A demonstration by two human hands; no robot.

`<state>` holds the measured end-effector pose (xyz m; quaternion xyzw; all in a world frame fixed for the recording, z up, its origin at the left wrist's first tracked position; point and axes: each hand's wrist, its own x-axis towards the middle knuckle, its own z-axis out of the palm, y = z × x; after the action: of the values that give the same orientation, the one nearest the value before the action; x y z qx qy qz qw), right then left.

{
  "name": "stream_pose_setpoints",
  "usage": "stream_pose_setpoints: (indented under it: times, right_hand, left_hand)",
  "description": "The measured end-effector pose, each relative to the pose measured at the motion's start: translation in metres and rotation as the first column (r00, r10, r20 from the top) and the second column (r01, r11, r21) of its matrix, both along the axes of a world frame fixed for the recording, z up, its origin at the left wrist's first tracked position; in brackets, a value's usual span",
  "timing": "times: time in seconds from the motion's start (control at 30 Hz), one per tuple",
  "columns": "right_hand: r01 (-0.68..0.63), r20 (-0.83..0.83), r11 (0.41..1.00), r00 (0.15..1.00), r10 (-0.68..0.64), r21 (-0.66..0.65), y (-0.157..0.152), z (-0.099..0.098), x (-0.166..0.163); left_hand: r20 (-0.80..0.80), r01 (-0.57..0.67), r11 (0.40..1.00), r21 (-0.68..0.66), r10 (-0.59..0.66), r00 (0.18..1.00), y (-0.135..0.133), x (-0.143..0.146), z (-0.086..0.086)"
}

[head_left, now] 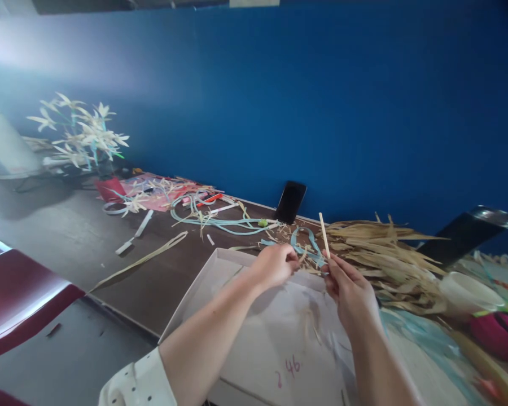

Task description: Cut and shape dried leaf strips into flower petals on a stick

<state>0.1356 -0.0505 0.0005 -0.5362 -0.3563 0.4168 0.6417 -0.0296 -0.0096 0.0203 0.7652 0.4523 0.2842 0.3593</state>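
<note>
My right hand (350,292) is closed around the lower end of a thin wooden stick (324,234) that stands nearly upright. My left hand (275,264) is pinched shut next to it on the end of a light blue strip (305,243), close to the stick's base. Both hands hover over the far edge of a shallow white cardboard box (254,332) with "46" written on it. A heap of dry straw-coloured leaves (385,251) lies just behind and right of my hands.
A black phone (290,201) leans against the blue wall. Light blue strips (211,220), scraps and white leaf flowers (82,132) cover the dark table at the left. A white cup (468,293) and a pink object (499,332) sit at right.
</note>
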Motion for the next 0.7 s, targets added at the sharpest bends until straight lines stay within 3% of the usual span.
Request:
stream_pose_setpoints:
  times: [0.07,0.13,0.27,0.4,0.5,0.57,0.63,0.7]
  right_hand:
    - [-0.06,-0.08,0.998,0.995,0.06,0.002,-0.001,0.003,-0.001]
    - [-0.106,-0.12,0.994,0.987,0.107,0.008,-0.003,0.005,-0.001]
    - [-0.158,-0.156,0.987,0.975,0.157,0.008,-0.005,0.007,-0.001]
    - [-0.193,-0.178,0.981,0.965,0.192,0.01,-0.006,0.008,-0.001]
    - [-0.212,-0.187,0.977,0.959,0.212,0.021,-0.006,0.009,-0.001]
    - [-0.204,-0.165,0.979,0.965,0.205,0.022,-0.005,0.008,-0.002]
    - [-0.183,-0.113,0.983,0.977,0.183,0.016,-0.004,0.006,-0.003]
    - [-0.166,-0.028,0.986,0.986,0.166,0.004,-0.003,0.003,-0.004]
  left_hand:
    - [0.224,0.007,0.975,-0.223,0.044,0.974,0.005,0.0,0.002]
    - [0.363,0.055,0.94,-0.337,0.076,0.929,0.007,0.001,0.003]
    - [0.48,0.123,0.925,-0.358,0.069,0.875,0.007,0.003,0.005]
    - [0.498,0.148,0.936,-0.32,0.033,0.867,0.005,0.005,0.005]
    - [0.411,0.088,0.977,-0.193,-0.001,0.912,0.001,0.005,0.005]
    - [0.259,-0.008,1.0,0.024,0.001,0.966,-0.003,0.005,0.006]
    - [0.084,-0.047,0.967,0.251,0.027,0.996,-0.007,0.005,0.005]
    - [-0.061,-0.019,0.921,0.388,0.046,0.997,-0.011,0.006,0.003]
